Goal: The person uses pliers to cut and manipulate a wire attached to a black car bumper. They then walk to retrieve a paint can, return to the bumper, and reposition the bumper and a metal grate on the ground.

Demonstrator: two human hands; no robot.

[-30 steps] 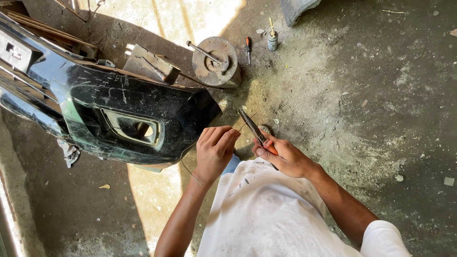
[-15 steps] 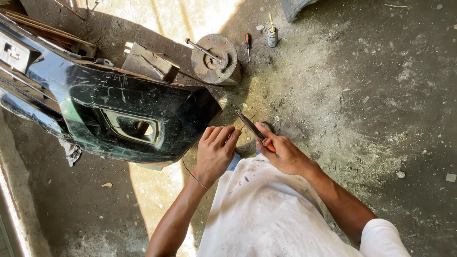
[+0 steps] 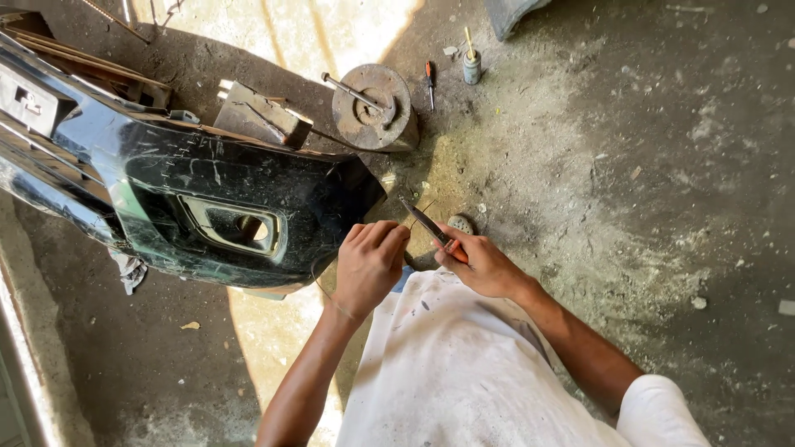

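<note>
Gripping pliers (image 3: 426, 223) beside bumper (image 3: 207, 199), hands (image 3: 368, 265) close

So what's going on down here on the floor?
A person crouches on a dusty concrete floor beside a glossy black car bumper. Their right hand grips slim pliers with orange handles, tips pointing toward the bumper's end. Their left hand is curled just beside that end. A rusty round metal disc lies beyond.

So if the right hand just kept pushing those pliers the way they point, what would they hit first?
Probably the corner of the black bumper. The right hand aims the pliers up and left across bare floor toward that edge; height is hard to judge, so they might pass just beside it.
</note>
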